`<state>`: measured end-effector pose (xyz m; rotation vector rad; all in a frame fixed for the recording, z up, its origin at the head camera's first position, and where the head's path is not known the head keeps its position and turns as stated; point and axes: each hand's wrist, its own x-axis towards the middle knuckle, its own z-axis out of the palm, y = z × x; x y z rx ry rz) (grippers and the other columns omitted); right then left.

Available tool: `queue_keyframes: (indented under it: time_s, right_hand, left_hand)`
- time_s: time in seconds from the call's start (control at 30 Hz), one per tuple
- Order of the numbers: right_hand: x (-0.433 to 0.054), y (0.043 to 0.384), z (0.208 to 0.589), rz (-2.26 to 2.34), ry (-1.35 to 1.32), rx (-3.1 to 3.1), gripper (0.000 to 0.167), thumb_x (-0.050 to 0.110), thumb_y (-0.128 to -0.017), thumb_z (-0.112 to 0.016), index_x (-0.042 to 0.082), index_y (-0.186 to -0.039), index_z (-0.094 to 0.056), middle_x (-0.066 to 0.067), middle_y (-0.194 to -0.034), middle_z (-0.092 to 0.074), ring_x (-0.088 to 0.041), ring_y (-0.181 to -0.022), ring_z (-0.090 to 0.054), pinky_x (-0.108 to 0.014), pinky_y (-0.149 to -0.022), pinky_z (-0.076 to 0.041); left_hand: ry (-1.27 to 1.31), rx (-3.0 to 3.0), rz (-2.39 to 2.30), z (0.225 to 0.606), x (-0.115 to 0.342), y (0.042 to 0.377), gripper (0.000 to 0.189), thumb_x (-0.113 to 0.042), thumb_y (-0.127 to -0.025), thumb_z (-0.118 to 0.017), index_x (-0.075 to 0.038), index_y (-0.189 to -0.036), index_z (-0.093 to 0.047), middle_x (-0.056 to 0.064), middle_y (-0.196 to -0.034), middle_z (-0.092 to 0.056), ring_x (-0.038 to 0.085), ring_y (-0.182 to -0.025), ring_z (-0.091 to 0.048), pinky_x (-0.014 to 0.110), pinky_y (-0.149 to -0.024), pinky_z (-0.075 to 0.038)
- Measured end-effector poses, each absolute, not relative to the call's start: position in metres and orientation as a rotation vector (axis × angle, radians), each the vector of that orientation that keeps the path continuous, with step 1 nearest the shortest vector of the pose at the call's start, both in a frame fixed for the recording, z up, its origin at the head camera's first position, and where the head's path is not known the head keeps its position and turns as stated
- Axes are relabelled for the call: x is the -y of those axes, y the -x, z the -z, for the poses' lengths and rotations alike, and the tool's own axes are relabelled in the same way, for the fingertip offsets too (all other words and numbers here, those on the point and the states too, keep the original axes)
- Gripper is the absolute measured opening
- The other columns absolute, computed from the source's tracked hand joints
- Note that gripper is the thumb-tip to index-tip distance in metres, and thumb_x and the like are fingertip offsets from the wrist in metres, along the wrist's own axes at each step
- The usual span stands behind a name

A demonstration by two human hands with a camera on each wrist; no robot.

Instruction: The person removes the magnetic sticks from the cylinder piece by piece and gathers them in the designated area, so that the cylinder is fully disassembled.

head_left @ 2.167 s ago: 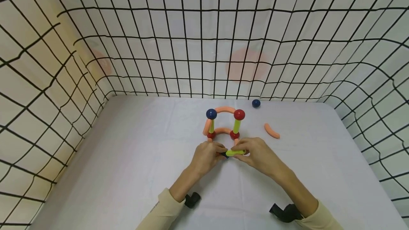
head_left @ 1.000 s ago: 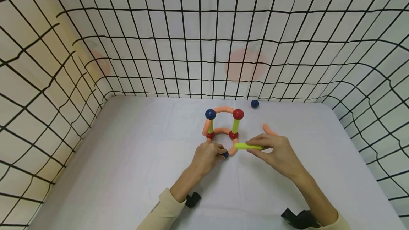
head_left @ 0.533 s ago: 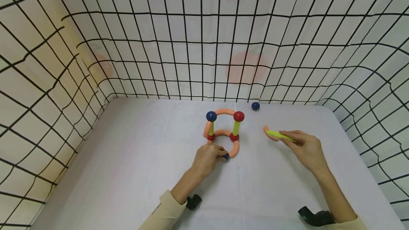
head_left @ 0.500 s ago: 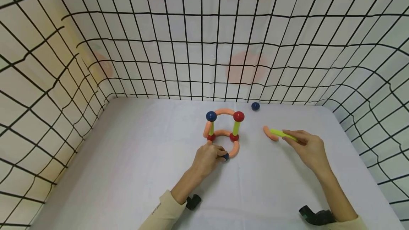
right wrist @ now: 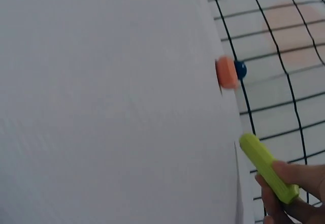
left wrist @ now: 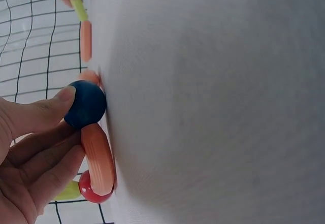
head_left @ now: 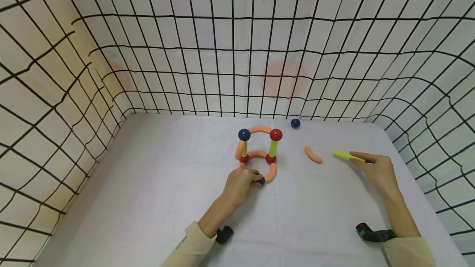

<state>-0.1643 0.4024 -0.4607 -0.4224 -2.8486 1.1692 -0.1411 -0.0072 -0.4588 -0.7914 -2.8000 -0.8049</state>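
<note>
My left hand point(head_left: 239, 182) pinches a dark blue ball point(left wrist: 85, 104) at the near corner of a small frame of rods and balls. Curved orange rods point(head_left: 272, 173) meet that ball on both sides. Two yellow-green rods point(head_left: 273, 148) stand upright on red balls point(head_left: 271, 158). On top of them sit a blue ball point(head_left: 244, 134) and a red ball point(head_left: 276, 134), with an arched orange rod point(head_left: 259, 129) between. Far to the right, my right hand point(head_left: 378, 170) pinches one end of a yellow-green straight rod point(right wrist: 266, 167); its other end points left, free.
A loose curved orange rod point(head_left: 313, 155) lies between the frame and my right hand. Another blue ball point(head_left: 295, 123) rests near the back edge of the white table point(head_left: 178, 155). Black wire mesh point(head_left: 222, 52) rises behind and at both sides.
My right hand has carried the yellow-green rod away from the blue ball at the near corner, rightward past the loose orange rod. The left hand has kept its place on the ball.
</note>
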Motion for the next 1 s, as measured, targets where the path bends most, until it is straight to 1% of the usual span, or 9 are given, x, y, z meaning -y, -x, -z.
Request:
queue_keyframes:
  time_s: [0.1,0.17,0.23,0.3,0.4,0.47,0.53,0.73,1.0]
  right_hand:
    - [-0.414,0.172,0.466,-1.201,0.349,2.917,0.060,0.049,-0.101,-0.064,0.002,-0.139,-0.063,-0.032,-0.149,-0.052,-0.053,-0.139,-0.044,-0.055,-0.099,-0.045]
    - [-0.421,0.177,0.469,-1.193,0.299,2.952,0.061,0.050,-0.101,-0.064,0.003,-0.139,-0.063,-0.032,-0.149,-0.052,-0.053,-0.139,-0.044,-0.060,-0.099,-0.044]
    - [-0.427,0.181,0.473,-1.139,0.235,2.973,0.059,0.050,-0.101,-0.064,0.005,-0.138,-0.065,-0.031,-0.146,-0.056,-0.044,-0.130,-0.052,-0.050,-0.092,-0.047]
    - [-0.432,0.183,0.475,-1.068,0.163,2.974,0.053,0.046,-0.101,-0.066,0.006,-0.136,-0.068,-0.029,-0.141,-0.061,-0.027,-0.117,-0.057,-0.037,-0.083,-0.045]
    - [-0.438,0.184,0.478,-0.982,0.079,2.948,0.044,0.038,-0.101,-0.068,0.006,-0.131,-0.071,-0.025,-0.134,-0.065,-0.005,-0.102,-0.051,-0.025,-0.074,-0.040]
    - [-0.439,0.185,0.479,-0.948,0.044,2.936,0.041,0.035,-0.101,-0.069,0.006,-0.129,-0.072,-0.024,-0.133,-0.065,-0.002,-0.102,-0.048,-0.023,-0.072,-0.039]
    - [-0.439,0.186,0.480,-0.951,0.050,2.937,0.042,0.036,-0.100,-0.069,0.007,-0.131,-0.071,-0.023,-0.134,-0.064,-0.008,-0.107,-0.050,-0.024,-0.073,-0.039]
    - [-0.435,0.190,0.478,-1.002,0.067,2.944,0.046,0.035,-0.101,-0.069,0.002,-0.133,-0.068,-0.028,-0.136,-0.062,-0.043,-0.124,-0.050,-0.036,-0.081,-0.038]
    - [-0.428,0.194,0.476,-1.050,-0.010,2.926,0.040,0.022,-0.099,-0.072,-0.004,-0.130,-0.069,-0.033,-0.132,-0.062,-0.053,-0.129,-0.048,-0.062,-0.094,-0.041]
  left_hand:
    - [0.769,2.804,0.828,0.460,0.009,0.141,0.021,-0.013,-0.082,-0.086,-0.006,-0.102,-0.083,0.005,-0.105,-0.081,0.019,-0.096,-0.078,0.032,-0.081,-0.064]
    - [0.752,2.809,0.851,0.461,0.010,0.141,0.021,-0.012,-0.082,-0.086,-0.006,-0.102,-0.083,0.005,-0.105,-0.081,0.018,-0.095,-0.078,0.032,-0.081,-0.064]
    - [0.743,2.813,0.851,0.461,0.010,0.141,0.022,-0.012,-0.082,-0.086,-0.007,-0.103,-0.083,0.004,-0.105,-0.081,0.018,-0.094,-0.078,0.031,-0.080,-0.064]
    - [0.750,2.818,0.834,0.461,0.010,0.141,0.022,-0.013,-0.082,-0.086,-0.007,-0.103,-0.083,0.003,-0.103,-0.082,0.017,-0.094,-0.078,0.029,-0.079,-0.064]
    - [0.768,2.815,0.807,0.461,0.009,0.141,0.022,-0.013,-0.082,-0.086,-0.008,-0.103,-0.084,0.002,-0.101,-0.082,0.017,-0.093,-0.078,0.028,-0.079,-0.064]
    - [0.769,2.814,0.804,0.461,0.008,0.141,0.022,-0.013,-0.082,-0.086,-0.008,-0.103,-0.084,0.002,-0.100,-0.082,0.017,-0.092,-0.078,0.028,-0.078,-0.064]
    - [0.763,2.814,0.805,0.460,0.007,0.141,0.022,-0.012,-0.082,-0.086,-0.008,-0.103,-0.083,0.002,-0.101,-0.082,0.018,-0.092,-0.078,0.028,-0.078,-0.064]
    - [0.769,2.821,0.796,0.457,0.006,0.141,0.022,-0.012,-0.082,-0.085,-0.008,-0.104,-0.083,0.002,-0.102,-0.082,0.019,-0.094,-0.078,0.028,-0.079,-0.064]
    - [0.757,2.822,0.831,0.457,0.006,0.140,0.022,-0.011,-0.082,-0.086,-0.007,-0.103,-0.083,0.005,-0.103,-0.082,0.020,-0.096,-0.078,0.030,-0.081,-0.064]
